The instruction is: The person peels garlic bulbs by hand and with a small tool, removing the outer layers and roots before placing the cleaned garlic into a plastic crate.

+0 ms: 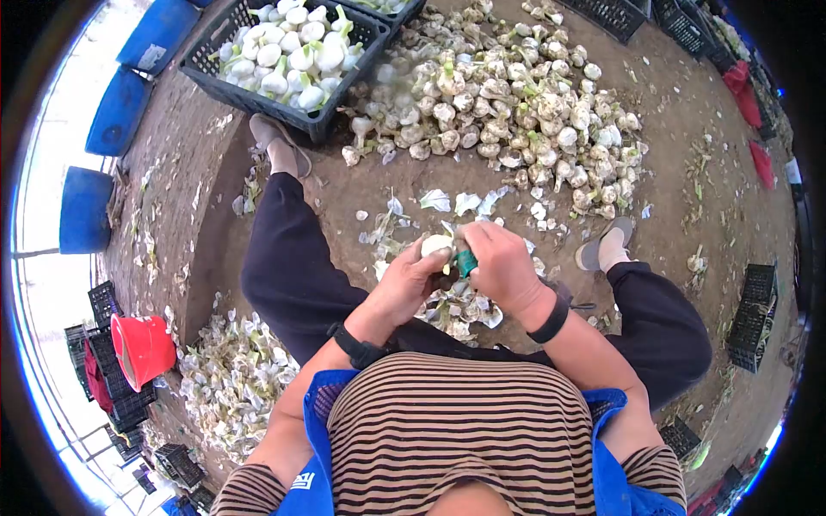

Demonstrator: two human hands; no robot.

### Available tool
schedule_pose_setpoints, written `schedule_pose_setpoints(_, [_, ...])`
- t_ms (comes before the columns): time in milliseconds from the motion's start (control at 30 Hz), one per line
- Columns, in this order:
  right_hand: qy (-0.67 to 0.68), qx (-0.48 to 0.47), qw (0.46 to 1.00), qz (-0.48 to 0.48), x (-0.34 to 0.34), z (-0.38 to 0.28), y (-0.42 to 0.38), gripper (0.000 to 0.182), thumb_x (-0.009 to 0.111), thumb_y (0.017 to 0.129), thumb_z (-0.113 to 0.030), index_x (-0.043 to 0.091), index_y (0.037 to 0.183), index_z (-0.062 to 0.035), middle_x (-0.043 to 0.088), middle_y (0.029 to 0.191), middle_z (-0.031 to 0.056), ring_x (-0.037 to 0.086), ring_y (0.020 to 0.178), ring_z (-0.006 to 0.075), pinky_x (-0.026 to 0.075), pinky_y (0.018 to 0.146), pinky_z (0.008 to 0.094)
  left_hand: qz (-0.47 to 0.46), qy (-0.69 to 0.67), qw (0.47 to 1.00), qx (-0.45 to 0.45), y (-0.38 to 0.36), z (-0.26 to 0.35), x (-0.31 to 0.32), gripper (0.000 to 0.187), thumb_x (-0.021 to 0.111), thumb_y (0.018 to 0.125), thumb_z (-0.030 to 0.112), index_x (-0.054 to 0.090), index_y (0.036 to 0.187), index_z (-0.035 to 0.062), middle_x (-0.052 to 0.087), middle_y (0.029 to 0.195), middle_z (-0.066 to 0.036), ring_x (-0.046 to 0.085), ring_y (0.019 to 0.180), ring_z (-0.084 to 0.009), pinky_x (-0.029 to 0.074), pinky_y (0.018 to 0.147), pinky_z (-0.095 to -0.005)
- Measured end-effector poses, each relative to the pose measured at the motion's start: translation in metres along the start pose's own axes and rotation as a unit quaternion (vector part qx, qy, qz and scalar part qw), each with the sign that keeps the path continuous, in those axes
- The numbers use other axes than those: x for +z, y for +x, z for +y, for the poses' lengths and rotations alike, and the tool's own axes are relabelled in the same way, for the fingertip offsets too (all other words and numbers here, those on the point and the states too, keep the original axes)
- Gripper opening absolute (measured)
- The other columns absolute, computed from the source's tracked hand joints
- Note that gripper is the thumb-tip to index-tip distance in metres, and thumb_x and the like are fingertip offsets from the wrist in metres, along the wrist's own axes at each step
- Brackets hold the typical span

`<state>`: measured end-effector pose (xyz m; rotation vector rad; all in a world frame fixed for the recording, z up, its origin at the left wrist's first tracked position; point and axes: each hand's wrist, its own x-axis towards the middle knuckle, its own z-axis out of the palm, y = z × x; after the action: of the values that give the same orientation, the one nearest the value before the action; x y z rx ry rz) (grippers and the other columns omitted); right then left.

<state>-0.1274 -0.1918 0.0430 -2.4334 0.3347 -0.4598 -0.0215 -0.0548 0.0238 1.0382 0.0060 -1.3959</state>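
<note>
My left hand [408, 280] is wrapped round a white, peeled garlic bulb [437, 246], held between thumb and fingers above the ground between my legs. Right beside it, my right hand [504, 265] is closed, with a green thing [465, 262], perhaps a handle or a wrap on a finger, at its fingertips against the bulb. What else the right fingers hold is hidden. Beyond the hands lies a big heap of unpeeled garlic bulbs [516, 107]. A black crate [323, 120] of clean white bulbs stands at the upper left.
Loose peelings [434, 201] lie under and beyond my hands. A larger heap of skins [232, 383] is at lower left, near a red bucket [153, 348]. Blue barrels [85, 210] line the left side. A black crate [752, 318] stands at the right.
</note>
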Motion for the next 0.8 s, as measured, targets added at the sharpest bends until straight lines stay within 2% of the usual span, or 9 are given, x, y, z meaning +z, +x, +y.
schedule_pose_setpoints(233, [-0.045, 0.071, 0.996, 0.039, 0.015, 0.043, -0.015, 0.023, 0.056, 0.067, 0.001, 0.057, 0.090, -0.0042, 0.058, 0.077, 0.0130, 0.059, 0.076, 0.0320, 0.048, 0.066, 0.0390, -0.104, 0.236, 0.965, -0.046, -0.019, 0.020, 0.023, 0.044, 0.068, 0.078, 0.008, 0.047, 0.116, -0.0011, 0.059, 0.098, -0.002, 0.055, 0.088, -0.0103, 0.045, 0.076, -0.0230])
schedule_pose_setpoints(300, [-0.198, 0.218, 0.945, -0.144, 0.008, 0.068, -0.019, 0.019, 0.053, 0.075, -0.006, 0.058, 0.093, -0.0015, 0.061, 0.084, 0.0173, 0.062, 0.079, 0.0324, 0.050, 0.068, 0.0390, -0.111, 0.263, 0.958, -0.011, -0.019, 0.014, 0.023, 0.056, 0.072, 0.073, 0.003, 0.043, 0.120, -0.0019, 0.060, 0.100, -0.005, 0.057, 0.090, -0.0120, 0.046, 0.078, -0.0248])
schedule_pose_setpoints(433, [-0.184, 0.169, 0.887, -0.388, -0.012, 0.062, -0.034, 0.025, 0.058, 0.078, -0.014, 0.058, 0.098, 0.0006, 0.063, 0.088, 0.0183, 0.063, 0.079, 0.0335, 0.050, 0.068, 0.0393, -0.020, 0.393, 0.917, 0.058, -0.015, 0.016, 0.021, 0.072, 0.075, 0.068, 0.004, 0.032, 0.126, 0.0008, 0.062, 0.105, -0.011, 0.060, 0.093, -0.0193, 0.047, 0.081, -0.0308])
schedule_pose_setpoints(500, [0.134, 0.145, 0.971, -0.137, -0.011, 0.045, -0.033, 0.026, 0.064, 0.076, -0.017, 0.061, 0.095, 0.0005, 0.064, 0.087, 0.0183, 0.063, 0.076, 0.0318, 0.050, 0.066, 0.0372, 0.057, 0.572, 0.804, 0.151, -0.009, 0.012, 0.017, 0.071, 0.076, 0.065, 0.005, 0.034, 0.123, 0.0015, 0.063, 0.103, -0.017, 0.062, 0.094, -0.0266, 0.048, 0.078, -0.0332])
schedule_pose_setpoints(533, [0.134, 0.145, 0.971, -0.136, -0.009, 0.036, -0.029, 0.026, 0.064, 0.076, -0.017, 0.061, 0.095, 0.0005, 0.064, 0.087, 0.0183, 0.063, 0.076, 0.0318, 0.050, 0.066, 0.0372, 0.063, 0.608, 0.765, 0.205, -0.007, 0.008, 0.017, 0.068, 0.073, 0.068, 0.006, 0.034, 0.124, 0.0036, 0.062, 0.094, -0.023, 0.061, 0.088, -0.0389, 0.049, 0.072, -0.0401])
schedule_pose_setpoints(600, [0.311, 0.147, 0.937, -0.068, -0.005, 0.019, -0.022, 0.026, 0.067, 0.077, -0.018, 0.061, 0.097, -0.0016, 0.063, 0.081, 0.0109, 0.062, 0.073, 0.0163, 0.049, 0.068, 0.0295, 0.067, 0.643, 0.739, 0.189, -0.008, 0.004, 0.025, 0.068, 0.072, 0.068, 0.005, 0.033, 0.124, 0.0035, 0.062, 0.095, -0.022, 0.061, 0.087, -0.0385, 0.049, 0.071, -0.0406])
schedule_pose_setpoints(700, [0.233, 0.196, 0.947, -0.100, -0.013, 0.014, -0.011, 0.021, 0.064, 0.080, -0.014, 0.060, 0.095, -0.0004, 0.063, 0.081, 0.0068, 0.059, 0.072, 0.0141, 0.048, 0.068, 0.0293, 0.066, 0.699, 0.692, 0.169, -0.006, 0.004, 0.027, 0.070, 0.070, 0.067, 0.001, 0.032, 0.126, 0.0035, 0.062, 0.100, -0.020, 0.061, 0.089, -0.0382, 0.050, 0.074, -0.0412])
schedule_pose_setpoints(767, [0.289, 0.216, 0.929, -0.086, 0.003, 0.046, -0.014, 0.018, 0.058, 0.085, -0.011, 0.058, 0.100, -0.0006, 0.065, 0.088, 0.0056, 0.062, 0.072, 0.0170, 0.050, 0.066, 0.0311, 0.019, 0.656, 0.687, 0.312, -0.006, 0.009, 0.022, 0.071, 0.069, 0.066, -0.002, 0.031, 0.126, 0.0037, 0.061, 0.105, -0.019, 0.060, 0.092, -0.0376, 0.050, 0.076, -0.0395])
schedule_pose_setpoints(800, [0.541, 0.352, 0.764, -0.003, 0.000, 0.053, -0.012, 0.016, 0.055, 0.086, -0.009, 0.057, 0.100, -0.0012, 0.065, 0.090, 0.0064, 0.063, 0.073, 0.0182, 0.051, 0.065, 0.0308, 0.004, 0.651, 0.683, 0.331, -0.006, 0.010, 0.024, 0.072, 0.070, 0.068, -0.002, 0.031, 0.128, 0.0039, 0.062, 0.107, -0.016, 0.062, 0.093, -0.0303, 0.050, 0.078, -0.0361])
